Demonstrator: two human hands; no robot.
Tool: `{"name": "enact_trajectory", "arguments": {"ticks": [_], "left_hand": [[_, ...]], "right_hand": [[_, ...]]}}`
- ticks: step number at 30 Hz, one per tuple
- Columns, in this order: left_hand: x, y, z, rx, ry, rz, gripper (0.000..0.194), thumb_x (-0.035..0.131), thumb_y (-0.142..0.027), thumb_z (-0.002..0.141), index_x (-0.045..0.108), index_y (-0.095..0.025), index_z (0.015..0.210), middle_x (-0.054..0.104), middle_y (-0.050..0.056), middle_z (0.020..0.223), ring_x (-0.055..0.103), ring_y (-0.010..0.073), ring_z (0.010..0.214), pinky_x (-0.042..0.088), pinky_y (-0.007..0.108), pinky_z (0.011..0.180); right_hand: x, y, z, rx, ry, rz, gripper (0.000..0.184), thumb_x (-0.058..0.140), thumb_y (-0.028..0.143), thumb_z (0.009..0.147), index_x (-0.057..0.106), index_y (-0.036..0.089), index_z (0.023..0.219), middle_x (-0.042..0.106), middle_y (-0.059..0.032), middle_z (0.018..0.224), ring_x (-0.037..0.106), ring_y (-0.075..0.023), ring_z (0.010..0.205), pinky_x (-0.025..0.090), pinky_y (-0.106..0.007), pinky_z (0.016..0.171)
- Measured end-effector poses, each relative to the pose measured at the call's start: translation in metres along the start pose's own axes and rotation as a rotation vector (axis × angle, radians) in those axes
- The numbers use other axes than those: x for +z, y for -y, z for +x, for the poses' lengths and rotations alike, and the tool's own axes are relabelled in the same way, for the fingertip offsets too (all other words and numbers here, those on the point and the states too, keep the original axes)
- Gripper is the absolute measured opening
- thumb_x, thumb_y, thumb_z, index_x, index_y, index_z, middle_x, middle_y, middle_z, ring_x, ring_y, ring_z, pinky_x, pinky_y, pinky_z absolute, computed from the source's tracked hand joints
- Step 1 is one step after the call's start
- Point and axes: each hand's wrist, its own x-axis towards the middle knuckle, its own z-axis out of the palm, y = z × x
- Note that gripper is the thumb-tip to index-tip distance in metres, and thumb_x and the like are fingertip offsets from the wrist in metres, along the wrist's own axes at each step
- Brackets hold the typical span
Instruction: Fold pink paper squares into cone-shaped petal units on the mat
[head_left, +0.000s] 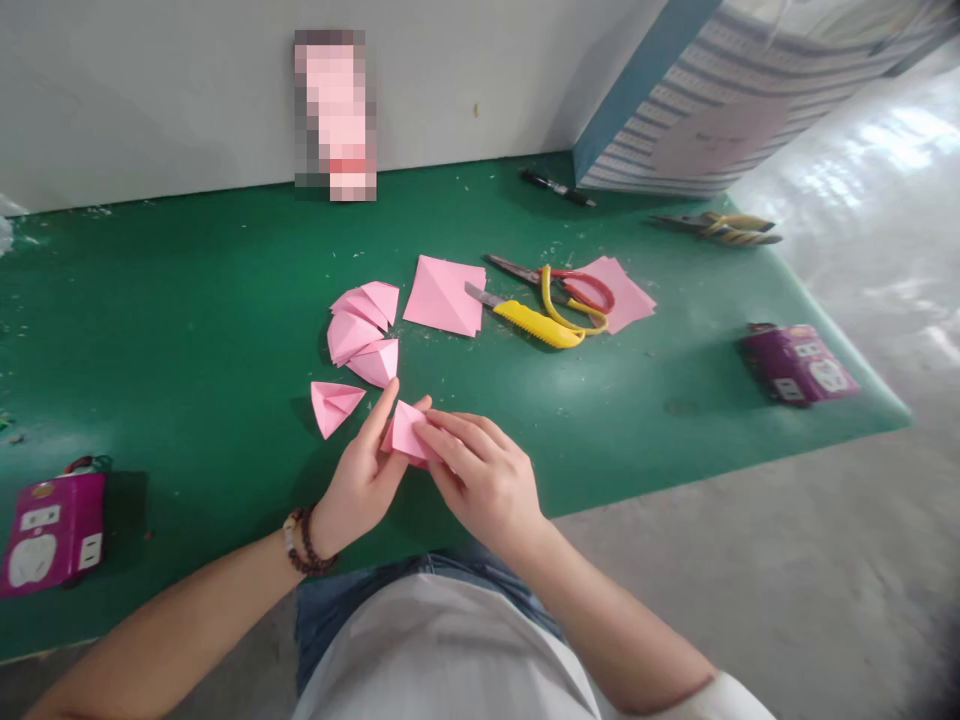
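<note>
Between both hands is a small folded piece of pink paper [407, 430]. My left hand [363, 470] pinches its left side, the index finger reaching up past it. On its right side the fingers of my right hand [484, 468] press the paper. Just left of my left hand lies a single folded pink paper piece [334, 405]. Above it, several overlapping folded pink pieces [356, 325] form a curved row. Creased pink paper squares [444, 295] lie to their right, under the blade tip of a yellow utility knife [536, 322].
Scissors [577, 290] with red and yellow handles rest partly on more pink sheets [626, 295]. A pen [559, 188], pliers [724, 228] and two purple packs [799, 365] [56, 530] are on the green table [210, 300]. A striped box [660, 110] stands at back right.
</note>
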Motion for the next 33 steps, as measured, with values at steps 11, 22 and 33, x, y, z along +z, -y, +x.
{"name": "enact_trajectory", "arguments": {"ticks": [11,22,33], "left_hand": [[-0.003,-0.002,0.001,-0.054,-0.008,-0.005,0.05,0.045,-0.024,0.097,0.037,-0.019,0.146,0.053,0.012,0.144,0.046,0.023,0.137,0.04,0.041,0.114],[0.001,-0.005,-0.004,0.013,0.019,0.168,0.038,0.04,-0.022,0.1,0.044,-0.019,0.138,0.058,0.011,0.138,0.055,0.0185,0.128,0.049,0.031,0.104],[0.0,-0.011,-0.007,0.042,0.058,0.161,0.042,0.054,-0.019,0.093,0.051,-0.021,0.135,0.056,0.009,0.141,0.053,0.0219,0.131,0.05,0.031,0.105]], "right_hand": [[-0.005,0.0,-0.001,0.041,0.158,0.099,0.033,0.063,0.03,0.089,0.062,0.02,0.12,0.065,-0.0128,0.124,0.061,-0.0273,0.109,0.055,-0.044,0.089],[-0.02,-0.024,0.019,0.691,0.393,0.838,0.013,0.064,0.031,0.08,0.063,0.019,0.086,0.064,-0.0001,0.079,0.06,-0.0129,0.067,0.051,-0.027,0.063],[-0.004,-0.029,0.019,1.049,0.334,1.343,0.021,0.074,0.029,0.064,0.06,0.018,0.075,0.06,0.0033,0.072,0.05,-0.0073,0.057,0.035,-0.02,0.052]]}}
